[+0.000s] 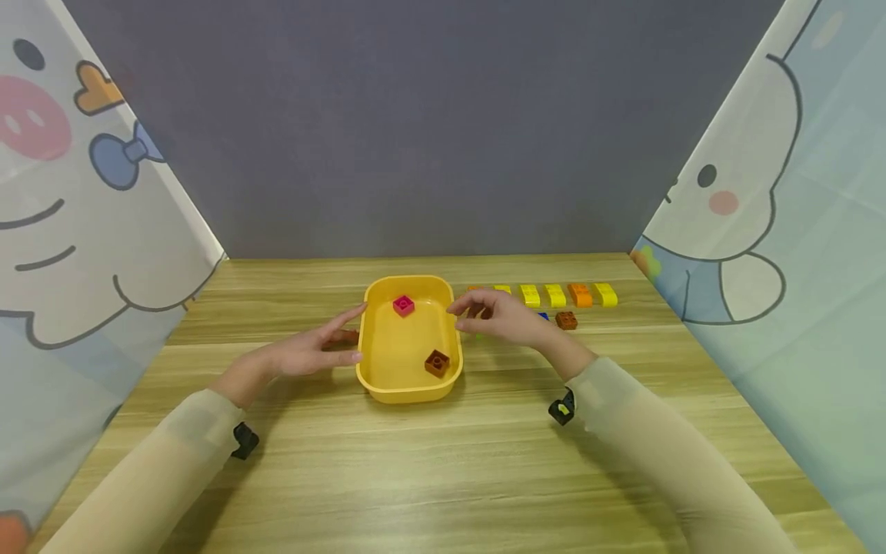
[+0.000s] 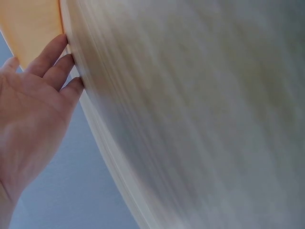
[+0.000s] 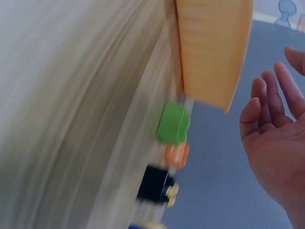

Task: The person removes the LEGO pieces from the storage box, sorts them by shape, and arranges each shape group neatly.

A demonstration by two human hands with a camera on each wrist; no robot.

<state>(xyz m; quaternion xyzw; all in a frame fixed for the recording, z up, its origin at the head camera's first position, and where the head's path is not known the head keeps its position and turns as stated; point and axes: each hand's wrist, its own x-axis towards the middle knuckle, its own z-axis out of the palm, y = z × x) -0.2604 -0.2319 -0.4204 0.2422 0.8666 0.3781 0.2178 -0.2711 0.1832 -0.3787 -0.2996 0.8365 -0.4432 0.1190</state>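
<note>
A yellow tray point(image 1: 408, 396) stands on the wooden table. Inside it lie a pink toy brick point(image 1: 404, 306) near the back left and a brown brick point(image 1: 437, 363) at the front right. My left hand point(image 1: 308, 354) is at the tray's left side, thumb and fingers spread; its fingertips point(image 2: 59, 44) reach the tray wall point(image 2: 31, 24) in the left wrist view. Over the tray's right rim hovers my right hand point(image 1: 501, 317), fingers loosely bent and holding nothing. The right wrist view shows this hand point(image 3: 274, 138) apart from the tray wall point(image 3: 212, 52).
Right of the tray is a row of bricks, among them a yellow one point(image 1: 605, 295) and an orange one point(image 1: 580, 295). Nearer lies a brown brick point(image 1: 566, 320). Green point(image 3: 171, 123) and black point(image 3: 155, 184) bricks stand by the tray. A grey panel point(image 1: 429, 131) rises behind.
</note>
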